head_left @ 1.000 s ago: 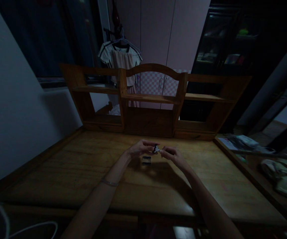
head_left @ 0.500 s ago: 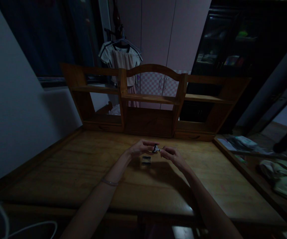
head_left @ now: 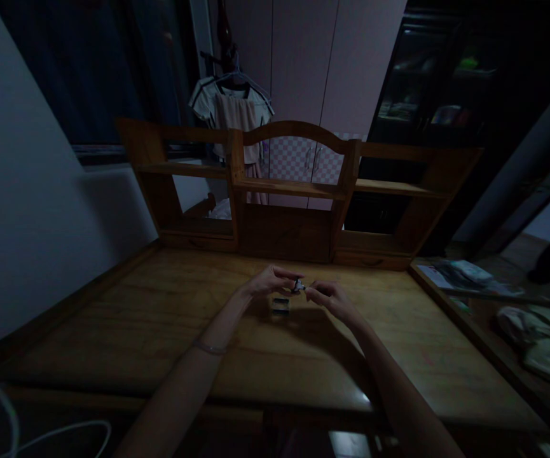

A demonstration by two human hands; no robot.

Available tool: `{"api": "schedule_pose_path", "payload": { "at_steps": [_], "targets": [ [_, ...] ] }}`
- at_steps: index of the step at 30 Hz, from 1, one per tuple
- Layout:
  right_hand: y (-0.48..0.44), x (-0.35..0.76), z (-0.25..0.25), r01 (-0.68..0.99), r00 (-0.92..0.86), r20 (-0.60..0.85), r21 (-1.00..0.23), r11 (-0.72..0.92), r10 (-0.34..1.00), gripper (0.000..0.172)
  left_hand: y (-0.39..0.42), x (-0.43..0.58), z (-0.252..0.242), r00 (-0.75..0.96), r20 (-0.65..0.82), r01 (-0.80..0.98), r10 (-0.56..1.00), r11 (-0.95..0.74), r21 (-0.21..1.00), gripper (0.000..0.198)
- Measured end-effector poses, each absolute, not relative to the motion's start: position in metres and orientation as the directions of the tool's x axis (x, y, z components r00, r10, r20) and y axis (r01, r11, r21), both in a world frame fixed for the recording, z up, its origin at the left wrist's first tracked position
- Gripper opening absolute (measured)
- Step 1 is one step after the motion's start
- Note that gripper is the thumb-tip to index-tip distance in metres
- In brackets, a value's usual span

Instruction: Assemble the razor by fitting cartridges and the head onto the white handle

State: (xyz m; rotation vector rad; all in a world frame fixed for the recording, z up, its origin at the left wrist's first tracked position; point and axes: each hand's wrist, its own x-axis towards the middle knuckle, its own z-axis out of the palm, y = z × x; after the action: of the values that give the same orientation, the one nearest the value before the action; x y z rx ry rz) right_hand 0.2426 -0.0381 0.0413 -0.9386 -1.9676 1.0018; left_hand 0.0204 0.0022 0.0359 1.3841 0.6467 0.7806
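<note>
Between the fingertips of my left hand [head_left: 269,282] is a small dark and silvery object [head_left: 298,285], too small to make out fully. My right hand [head_left: 329,297] comes from the right, its thumb and fingers pinched on the object's right end. Both hands are above the wooden desk [head_left: 160,331]. Below and slightly left of the object, a small box-like piece [head_left: 281,306] with dark edges lies on the desk top.
A wooden shelf unit [head_left: 287,186] stands along the desk's back edge. Folded cloth [head_left: 539,343] and papers [head_left: 446,275] lie beyond the right rim. A white cable [head_left: 72,427] curves at the lower left. Clothes [head_left: 236,111] hang behind.
The small object has tilted slightly between my fingers. Both hands stay in nearly the same place.
</note>
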Motion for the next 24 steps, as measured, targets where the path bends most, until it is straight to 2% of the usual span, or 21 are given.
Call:
{"api": "schedule_pose_path", "payload": {
  "at_steps": [4, 10, 18, 24],
  "targets": [
    [-0.035, 0.243, 0.039, 0.287, -0.471, 0.269, -0.854, 0.434, 0.840, 0.038, 0.003, 0.021, 0.038, 0.583, 0.039, -0.060, 0.811, -0.005, 0.998, 0.053],
    [-0.027, 0.244, 0.030, 0.315, -0.384, 0.326, -0.833, 0.455, 0.864, 0.040, 0.007, 0.022, 0.034, 0.545, 0.096, -0.088, 0.833, -0.057, 0.995, 0.054],
    [-0.028, 0.242, 0.030, 0.319, -0.399, 0.295, -0.843, 0.433, 0.868, 0.042, 0.005, 0.019, 0.035, 0.597, 0.051, -0.094, 0.801, 0.006, 0.996, 0.056],
    [-0.031, 0.240, 0.033, 0.279, -0.368, 0.300, -0.867, 0.412, 0.880, 0.037, 0.003, 0.024, 0.037, 0.546, 0.102, -0.163, 0.831, -0.014, 0.987, 0.049]
  ]
}}
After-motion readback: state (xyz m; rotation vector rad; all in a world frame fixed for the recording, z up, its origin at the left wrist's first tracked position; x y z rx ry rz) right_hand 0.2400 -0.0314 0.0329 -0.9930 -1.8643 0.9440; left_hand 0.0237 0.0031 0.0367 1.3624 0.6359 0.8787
